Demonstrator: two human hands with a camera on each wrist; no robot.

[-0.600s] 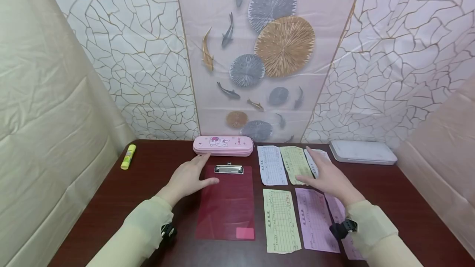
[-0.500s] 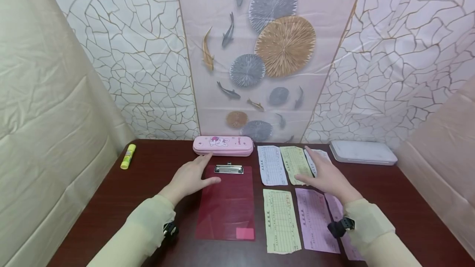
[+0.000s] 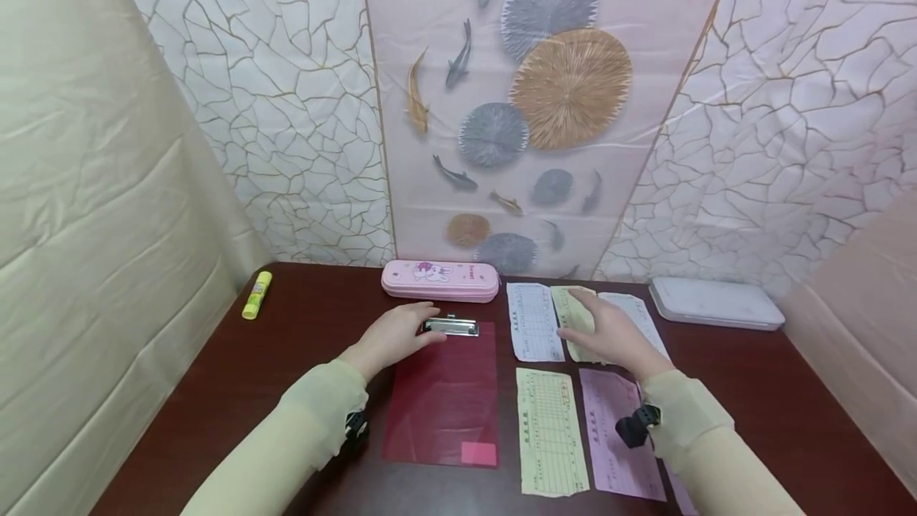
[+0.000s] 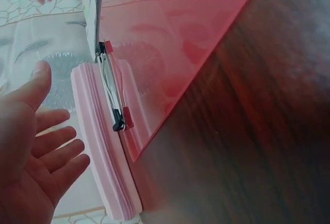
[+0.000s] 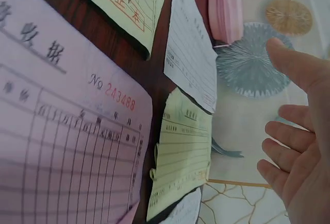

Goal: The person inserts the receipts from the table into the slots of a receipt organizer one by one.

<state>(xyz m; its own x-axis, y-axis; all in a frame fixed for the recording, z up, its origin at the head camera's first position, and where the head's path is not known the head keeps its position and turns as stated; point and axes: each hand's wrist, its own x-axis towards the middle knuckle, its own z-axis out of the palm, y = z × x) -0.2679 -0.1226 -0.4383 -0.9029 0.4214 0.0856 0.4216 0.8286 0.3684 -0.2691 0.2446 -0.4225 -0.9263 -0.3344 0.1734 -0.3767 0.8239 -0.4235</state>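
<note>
My left hand [image 3: 392,337] is over the upper left of a red translucent clipboard [image 3: 444,404], fingers extended near its metal clip [image 3: 458,328]. In the left wrist view that hand [image 4: 36,147] holds nothing and its fingers are spread beside the pink case. My right hand [image 3: 609,333], fingers loosely extended, hovers above the yellow-green receipt [image 3: 566,307] of the back row. White receipts [image 3: 536,323] flank that slip on both sides. In front lie another yellow-green receipt [image 3: 552,432] and a purple receipt [image 3: 616,452]; a second purple slip is mostly hidden under the right forearm.
A pink pencil case [image 3: 440,281] lies behind the clipboard, against the patterned backdrop. At the back right is a white flat case [image 3: 716,302]. A yellow glue stick [image 3: 256,295] lies at the far left of the dark wooden table [image 3: 236,404].
My left hand has moved right, closer to the clip. The right hand has shifted left over the back receipts, uncovering more of the right-hand white one. The head view has turned slightly.
</note>
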